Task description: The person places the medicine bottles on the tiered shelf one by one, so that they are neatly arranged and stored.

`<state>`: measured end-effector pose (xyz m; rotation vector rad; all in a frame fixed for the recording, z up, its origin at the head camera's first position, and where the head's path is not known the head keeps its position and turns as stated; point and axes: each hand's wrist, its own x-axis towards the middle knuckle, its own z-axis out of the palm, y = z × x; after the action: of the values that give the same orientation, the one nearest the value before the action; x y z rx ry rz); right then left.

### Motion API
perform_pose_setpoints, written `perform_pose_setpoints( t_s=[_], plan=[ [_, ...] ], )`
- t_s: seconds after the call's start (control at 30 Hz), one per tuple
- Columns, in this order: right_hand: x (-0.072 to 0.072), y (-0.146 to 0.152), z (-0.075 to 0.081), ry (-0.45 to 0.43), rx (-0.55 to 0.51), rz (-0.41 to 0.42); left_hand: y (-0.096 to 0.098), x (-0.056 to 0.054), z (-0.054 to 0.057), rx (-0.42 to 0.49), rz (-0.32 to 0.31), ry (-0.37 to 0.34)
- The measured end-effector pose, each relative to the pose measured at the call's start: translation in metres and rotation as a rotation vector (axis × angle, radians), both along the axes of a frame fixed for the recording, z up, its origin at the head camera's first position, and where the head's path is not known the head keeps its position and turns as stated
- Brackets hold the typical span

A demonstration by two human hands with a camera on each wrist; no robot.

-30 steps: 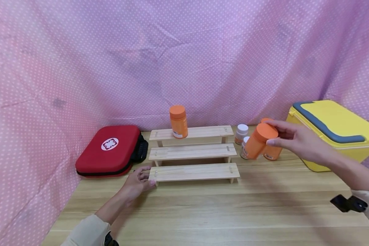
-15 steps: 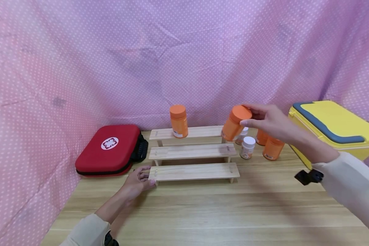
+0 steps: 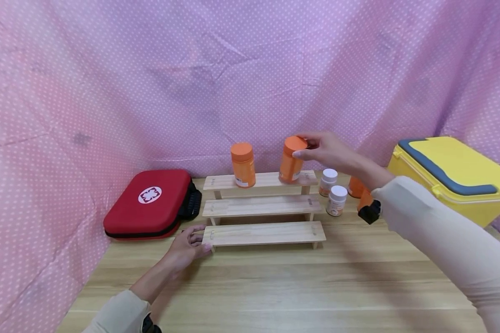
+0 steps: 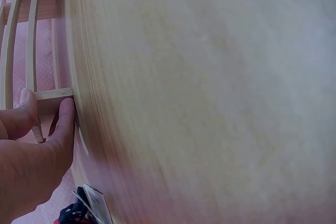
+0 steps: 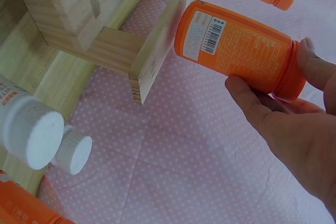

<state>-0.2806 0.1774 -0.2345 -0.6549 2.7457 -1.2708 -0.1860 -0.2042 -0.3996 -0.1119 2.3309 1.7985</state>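
My right hand [image 3: 327,150] pinches an orange pill bottle [image 3: 290,162] by its capped end, upright at the right part of the top tier of a wooden three-step rack [image 3: 262,232]. In the right wrist view the bottle's [image 5: 231,45] barcode label shows and its base is right at the shelf board [image 5: 163,35]. A second orange bottle [image 3: 243,169] stands left of it on the same tier. My left hand [image 3: 183,249] grips the left end of the lowest step; in the left wrist view thumb and fingers [image 4: 65,129] close around the step's end and leg.
Two white-capped bottles [image 3: 336,201] stand right of the rack, with orange bottles [image 3: 355,187] behind my right forearm. A yellow box [image 3: 454,171] with a grey handle sits at the right. A red first-aid case [image 3: 147,203] lies at the left. Pink dotted cloth [image 3: 250,83] hangs behind.
My right hand has carried the orange bottle leftward from beside the yellow box to the rack's top tier, and it now stands straighter. My left hand has stayed on the rack.
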Motion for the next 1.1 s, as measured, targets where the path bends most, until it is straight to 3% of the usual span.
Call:
perform_pose_setpoints(
  t_s=[0.33, 0.63, 0.87, 1.1],
  plan=[
    [-0.015, -0.009, 0.002, -0.097, -0.010, 0.077, 0.001, -0.001, 0.001, 0.002, -0.007, 0.014],
    [-0.016, -0.005, -0.003, -0.081, 0.011, 0.068, 0.000, -0.001, 0.001, -0.004, -0.014, 0.011],
    [0.007, 0.019, -0.004, -0.073, 0.011, 0.009, 0.000, 0.000, 0.001, -0.017, -0.003, 0.006],
    [0.041, 0.064, -0.018, 0.020, 0.076, -0.069, 0.000, 0.000, -0.001, -0.019, -0.008, 0.006]
  ],
)
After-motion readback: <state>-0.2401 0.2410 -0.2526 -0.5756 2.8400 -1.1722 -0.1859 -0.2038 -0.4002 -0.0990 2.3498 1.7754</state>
